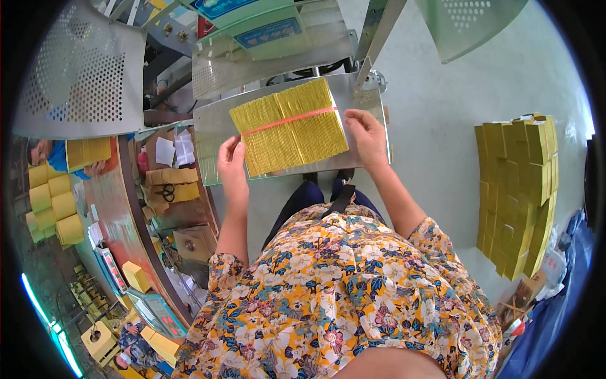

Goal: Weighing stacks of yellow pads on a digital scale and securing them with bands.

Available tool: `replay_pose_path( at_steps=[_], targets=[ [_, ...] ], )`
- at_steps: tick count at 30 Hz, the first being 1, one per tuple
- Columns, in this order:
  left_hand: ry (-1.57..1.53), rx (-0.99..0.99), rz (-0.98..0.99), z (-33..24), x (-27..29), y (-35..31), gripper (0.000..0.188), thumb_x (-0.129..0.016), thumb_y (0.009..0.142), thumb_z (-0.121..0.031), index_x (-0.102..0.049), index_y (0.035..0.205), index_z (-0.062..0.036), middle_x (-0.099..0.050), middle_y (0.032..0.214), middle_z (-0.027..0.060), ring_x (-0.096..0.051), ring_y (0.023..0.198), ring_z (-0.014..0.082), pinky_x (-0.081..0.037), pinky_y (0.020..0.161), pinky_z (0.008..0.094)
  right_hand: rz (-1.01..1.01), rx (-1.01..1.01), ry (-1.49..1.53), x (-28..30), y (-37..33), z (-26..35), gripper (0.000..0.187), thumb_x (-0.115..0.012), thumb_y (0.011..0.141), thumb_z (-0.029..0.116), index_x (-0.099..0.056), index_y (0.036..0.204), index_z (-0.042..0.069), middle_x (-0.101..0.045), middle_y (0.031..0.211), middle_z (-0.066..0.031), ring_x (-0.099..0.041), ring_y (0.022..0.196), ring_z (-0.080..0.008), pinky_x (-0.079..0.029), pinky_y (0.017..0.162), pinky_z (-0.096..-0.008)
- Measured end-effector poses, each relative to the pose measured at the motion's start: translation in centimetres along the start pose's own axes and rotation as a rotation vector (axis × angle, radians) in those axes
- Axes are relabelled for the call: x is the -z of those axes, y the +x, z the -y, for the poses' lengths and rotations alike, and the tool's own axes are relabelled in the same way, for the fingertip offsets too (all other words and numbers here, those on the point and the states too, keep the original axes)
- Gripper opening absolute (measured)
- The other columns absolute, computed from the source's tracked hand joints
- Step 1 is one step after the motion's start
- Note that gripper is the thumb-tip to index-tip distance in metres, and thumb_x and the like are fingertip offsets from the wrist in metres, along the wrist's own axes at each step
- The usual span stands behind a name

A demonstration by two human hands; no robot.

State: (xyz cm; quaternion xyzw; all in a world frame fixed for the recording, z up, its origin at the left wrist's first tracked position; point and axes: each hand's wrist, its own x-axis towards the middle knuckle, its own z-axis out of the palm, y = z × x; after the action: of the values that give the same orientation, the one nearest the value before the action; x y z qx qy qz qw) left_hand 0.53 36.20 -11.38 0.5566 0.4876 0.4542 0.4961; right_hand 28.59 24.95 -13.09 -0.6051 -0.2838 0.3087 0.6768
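Note:
A thick bundle of gold paper sheets, with a pink strap across its middle, lies slightly turned on a steel machine table. At the bundle's left edge, the curled fingers and thumb of my left hand press against its side. My right hand is beside the right edge, its bent index finger and thumb apart and close to the strap's end. A pale strip shows along that edge. The undersides of both hands' fingers are partly hidden.
Stacked gold bundles stand on the floor to the right. A clear guard rises behind the table. On the left, a reddish bench stands near a shelf with scissors; other people work beyond. A perforated metal panel is at upper left.

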Motion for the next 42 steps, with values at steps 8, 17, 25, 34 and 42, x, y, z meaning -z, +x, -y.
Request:
replay_pose_path(
  at_steps=[8, 17, 25, 34, 42],
  targets=[
    [-0.401, 0.233, 0.174, 0.8, -2.0, -0.2, 0.014, -0.067, 0.092, -0.016, -0.059, 0.099, -0.0058, -0.063, 0.093, -0.0003, -0.056, 0.085, 0.0071, -0.044, 0.078, 0.0240, 0.097, 0.120, -0.339, 1.4, 2.1, 2.8, 0.013, -0.062, 0.090, 0.003, -0.067, 0.102, 0.001, -0.069, 0.082, -0.0057, -0.062, 0.073, -0.0100, -0.051, 0.069, -0.0262],
    [-0.260, 0.148, 0.262, 0.7, -3.5, -1.5, 0.021, -0.058, 0.098, -0.027, -0.060, 0.094, -0.0071, -0.062, 0.091, -0.0008, -0.054, 0.085, 0.0076, -0.043, 0.077, 0.0267, 0.018, 0.203, -0.441, 4.6, 3.1, 0.9, 0.005, -0.063, 0.089, 0.005, -0.066, 0.093, 0.003, -0.066, 0.078, -0.0041, -0.062, 0.071, -0.0110, -0.050, 0.067, -0.0282],
    [-0.112, 0.487, 0.230, -0.9, -7.5, 0.2, 0.045, -0.044, 0.101, -0.044, -0.062, 0.110, -0.0034, -0.065, 0.102, 0.0071, -0.061, 0.098, 0.0154, -0.048, 0.087, 0.0300, 0.178, -0.327, -0.190, 4.9, 5.7, 0.8, 0.027, -0.056, 0.096, 0.021, -0.066, 0.112, 0.001, -0.066, 0.101, -0.0022, -0.059, 0.092, -0.0102, -0.047, 0.081, -0.0257],
    [-0.389, -0.008, 0.189, -4.3, -7.4, -2.3, 0.043, -0.036, 0.106, -0.031, -0.050, 0.134, -0.0020, -0.059, 0.129, 0.0079, -0.057, 0.116, 0.0182, -0.046, 0.099, 0.0329, 0.131, 0.025, 0.277, 4.5, 1.9, 4.5, 0.032, -0.051, 0.100, 0.014, -0.059, 0.128, 0.000, -0.064, 0.115, -0.0053, -0.058, 0.105, -0.0113, -0.046, 0.090, -0.0233],
    [-0.650, 0.177, 0.291, -1.8, -6.9, 1.4, 0.047, -0.035, 0.106, -0.038, -0.050, 0.135, -0.0043, -0.057, 0.131, 0.0053, -0.054, 0.119, 0.0182, -0.041, 0.102, 0.0359, 0.098, -0.137, 0.277, 4.7, 4.5, 2.9, 0.035, -0.054, 0.099, 0.020, -0.060, 0.128, 0.002, -0.065, 0.114, -0.0050, -0.059, 0.105, -0.0114, -0.045, 0.092, -0.0257]
  ],
)
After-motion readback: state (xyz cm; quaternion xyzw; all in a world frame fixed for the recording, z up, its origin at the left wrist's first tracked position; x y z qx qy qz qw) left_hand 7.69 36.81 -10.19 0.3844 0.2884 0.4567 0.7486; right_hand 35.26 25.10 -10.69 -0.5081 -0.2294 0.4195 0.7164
